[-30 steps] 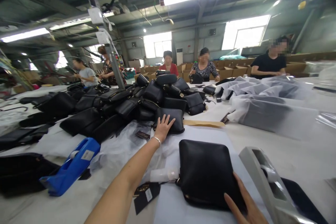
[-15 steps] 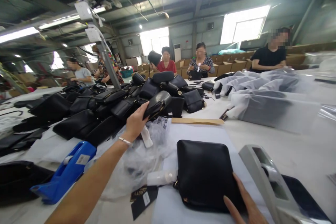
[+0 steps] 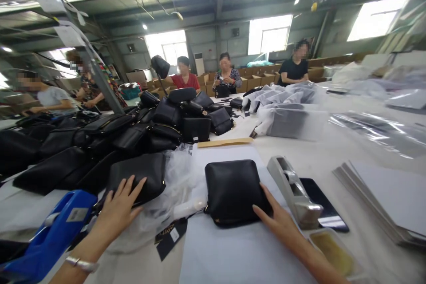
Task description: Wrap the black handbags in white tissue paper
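A squarish black handbag (image 3: 234,191) lies flat on white paper in front of me. My right hand (image 3: 271,213) holds its lower right corner, thumb on the face and a finger along the side edge; the other fingers are hidden. To the left, my left hand (image 3: 121,204) rests with spread fingers on a second black bag (image 3: 143,175). A black hang tag (image 3: 171,237) with a white label lies beside the nearer bag, next to a white wrapped piece (image 3: 189,207). Crumpled clear plastic (image 3: 181,173) sits between the two bags.
A blue tape dispenser (image 3: 55,235) stands at left, a grey one (image 3: 293,191) at right beside a phone (image 3: 324,204). Several black bags (image 3: 166,113) are heaped behind. Cardboard sheets (image 3: 389,199) and wrapped bags (image 3: 289,120) lie right. Several co-workers sit across.
My left hand has come down and nearer from the heap; the bag it held now lies on the table under its spread fingers. My right hand stays at the nearer bag. The view has swung right.
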The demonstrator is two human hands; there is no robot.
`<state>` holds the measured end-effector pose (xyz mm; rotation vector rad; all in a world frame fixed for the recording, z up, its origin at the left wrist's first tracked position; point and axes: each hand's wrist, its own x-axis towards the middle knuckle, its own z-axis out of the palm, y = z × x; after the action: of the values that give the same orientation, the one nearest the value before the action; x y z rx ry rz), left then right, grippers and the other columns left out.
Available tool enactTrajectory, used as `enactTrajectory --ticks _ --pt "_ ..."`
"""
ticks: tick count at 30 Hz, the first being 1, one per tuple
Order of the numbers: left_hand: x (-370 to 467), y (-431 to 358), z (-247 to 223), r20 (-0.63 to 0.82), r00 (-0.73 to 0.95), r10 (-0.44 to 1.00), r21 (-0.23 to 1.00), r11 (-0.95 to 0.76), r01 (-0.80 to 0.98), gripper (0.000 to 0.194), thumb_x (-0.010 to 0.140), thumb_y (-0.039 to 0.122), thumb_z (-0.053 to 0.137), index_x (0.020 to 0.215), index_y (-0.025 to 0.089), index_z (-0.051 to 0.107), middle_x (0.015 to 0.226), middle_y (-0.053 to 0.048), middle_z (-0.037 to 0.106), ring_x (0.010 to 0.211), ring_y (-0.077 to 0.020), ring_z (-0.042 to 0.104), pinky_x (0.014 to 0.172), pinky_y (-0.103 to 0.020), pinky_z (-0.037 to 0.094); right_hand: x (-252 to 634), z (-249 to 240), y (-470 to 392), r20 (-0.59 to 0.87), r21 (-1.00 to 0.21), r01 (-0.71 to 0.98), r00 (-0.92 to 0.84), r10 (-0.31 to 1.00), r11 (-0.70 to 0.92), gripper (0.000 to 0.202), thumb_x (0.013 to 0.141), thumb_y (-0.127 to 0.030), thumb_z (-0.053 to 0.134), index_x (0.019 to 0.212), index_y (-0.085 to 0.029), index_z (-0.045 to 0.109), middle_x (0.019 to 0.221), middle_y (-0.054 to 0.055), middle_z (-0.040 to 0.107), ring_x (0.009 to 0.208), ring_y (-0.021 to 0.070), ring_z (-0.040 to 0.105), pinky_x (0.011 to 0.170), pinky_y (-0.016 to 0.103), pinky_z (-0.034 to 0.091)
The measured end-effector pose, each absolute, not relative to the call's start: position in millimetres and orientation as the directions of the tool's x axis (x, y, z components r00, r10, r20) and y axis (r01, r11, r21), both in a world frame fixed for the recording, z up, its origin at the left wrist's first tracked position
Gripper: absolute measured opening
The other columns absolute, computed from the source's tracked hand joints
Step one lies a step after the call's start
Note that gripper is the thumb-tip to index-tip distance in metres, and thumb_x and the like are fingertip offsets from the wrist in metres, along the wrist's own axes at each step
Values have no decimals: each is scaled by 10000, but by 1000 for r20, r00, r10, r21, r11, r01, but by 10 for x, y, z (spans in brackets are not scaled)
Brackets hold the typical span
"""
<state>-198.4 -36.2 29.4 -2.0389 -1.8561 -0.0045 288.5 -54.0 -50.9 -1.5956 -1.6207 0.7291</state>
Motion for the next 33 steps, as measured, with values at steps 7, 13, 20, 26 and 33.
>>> enactTrajectory --ticks 7,13,20,26,33 --pt "-676 -422 326 289 503 814 104 -549 829 547 964 456 472 1468 256 404 1483 -84 494 1335 -232 498 1099 -413 430 2935 -269 -662 222 -721 664 -52 974 200 662 865 -404 577 1476 -223 397 1463 110 497 1341 266 477 1111 445 415" --pt "-383 -523 -237 351 452 820 201 -537 819 601 967 487 455 1504 253 321 1485 -119 484 1342 -288 488 1067 -488 458 3433 -96 -1304 540 -395 891 30 841 222 362 958 -306 496 1300 -253 602 1386 76 576 1309 251 505 1110 449 424" --pt "-38 -571 -125 370 548 750 204 -641 740 575 983 471 429 1508 274 306 1564 -117 359 1445 -319 318 1127 -574 340 3961 -413 -1984 449 -105 994 38 893 11 427 950 -440 501 1282 -205 631 1507 103 446 1452 326 272 1168 551 264" --pt "368 -325 -11 382 575 724 201 -672 713 549 981 469 443 1475 238 378 1544 -130 394 1449 -317 308 1129 -568 331 3903 -502 -1839 238 -11 1000 27 971 -26 473 928 -566 482 1166 -224 705 1556 121 360 1459 386 223 1133 646 212" --pt "532 -103 -96 381 569 729 158 -658 737 517 940 422 548 1422 250 474 1541 -120 401 1442 -326 321 1125 -600 323 3887 130 -1464 496 -85 981 -108 861 173 277 928 -433 544 1067 -278 727 1371 70 592 1331 323 472 1087 557 388"
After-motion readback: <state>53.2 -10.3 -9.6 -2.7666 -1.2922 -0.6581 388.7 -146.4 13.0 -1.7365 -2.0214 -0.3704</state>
